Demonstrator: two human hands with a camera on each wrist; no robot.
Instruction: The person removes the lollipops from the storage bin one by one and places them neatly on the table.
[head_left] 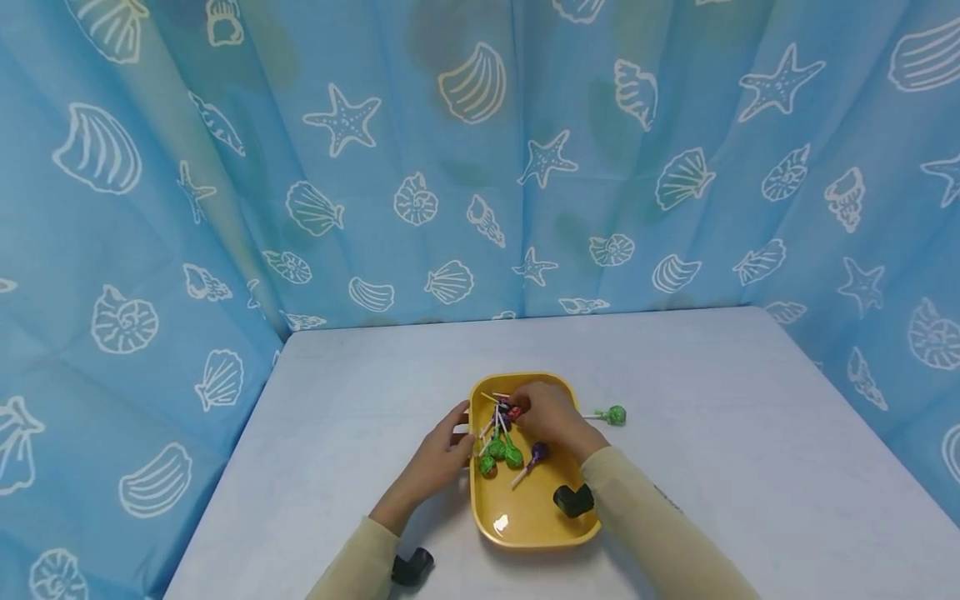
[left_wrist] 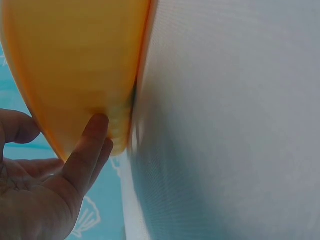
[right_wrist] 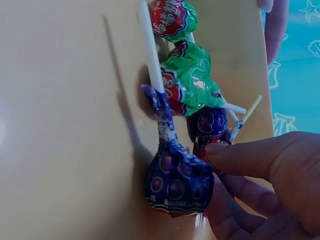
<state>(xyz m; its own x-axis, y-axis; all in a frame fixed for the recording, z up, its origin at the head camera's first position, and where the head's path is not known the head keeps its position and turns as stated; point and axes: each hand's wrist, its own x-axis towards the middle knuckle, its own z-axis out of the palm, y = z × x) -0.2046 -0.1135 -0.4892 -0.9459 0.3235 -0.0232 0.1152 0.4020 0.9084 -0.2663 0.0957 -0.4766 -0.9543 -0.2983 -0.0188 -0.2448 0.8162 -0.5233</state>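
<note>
A yellow tray stands on the table, with several wrapped lollipops inside. My left hand rests against its left side; in the left wrist view, extended fingers touch the outer wall. Reaching into the tray's far part, my right hand pinches a red-wrapped lollipop between thumb and fingers, its head partly hidden. Green lollipops lie bunched along the left wall. A purple lollipop lies apart near the tray's middle; the right wrist view shows its dark wrapper close beside my fingertips.
Outside the tray, a green lollipop lies on the white table to the right. A blue curtain with shell and starfish prints hangs behind and along both sides. Black wrist-worn pieces show near both sleeves.
</note>
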